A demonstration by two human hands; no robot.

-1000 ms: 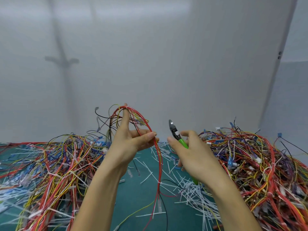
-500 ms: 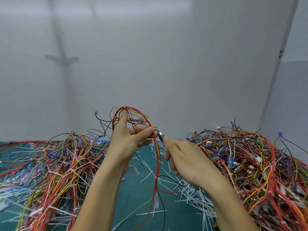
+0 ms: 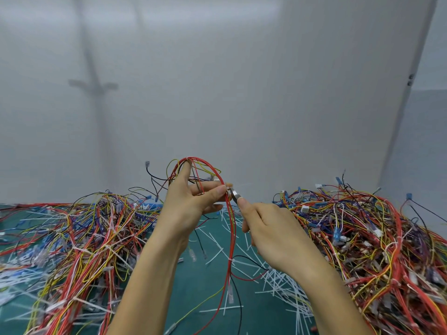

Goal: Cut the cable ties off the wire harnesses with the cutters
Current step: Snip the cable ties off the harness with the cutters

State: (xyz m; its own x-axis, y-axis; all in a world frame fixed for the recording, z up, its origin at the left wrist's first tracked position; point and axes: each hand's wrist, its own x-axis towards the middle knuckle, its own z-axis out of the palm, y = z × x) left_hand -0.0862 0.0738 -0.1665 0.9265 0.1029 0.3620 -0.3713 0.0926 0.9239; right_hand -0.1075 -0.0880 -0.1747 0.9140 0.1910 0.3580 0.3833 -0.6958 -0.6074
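My left hand (image 3: 191,201) holds up a wire harness (image 3: 231,228) of red, yellow and black wires, looped over the raised index finger and pinched by thumb and fingers. My right hand (image 3: 271,235) grips the cutters (image 3: 235,195); only the metal jaws show, their tip at the red wires beside my left thumb. The green handles are hidden inside the hand. A white cable tie (image 3: 230,259) still wraps the hanging red wires lower down.
Big tangled heaps of coloured harnesses lie on the left (image 3: 79,240) and right (image 3: 377,243) of the green mat (image 3: 200,286). Several cut white ties (image 3: 278,281) litter the mat between them. A pale wall stands behind.
My right hand has swung the cutters left from an upright pose until the jaws reached the harness at my left thumb. The left hand has kept the harness raised.
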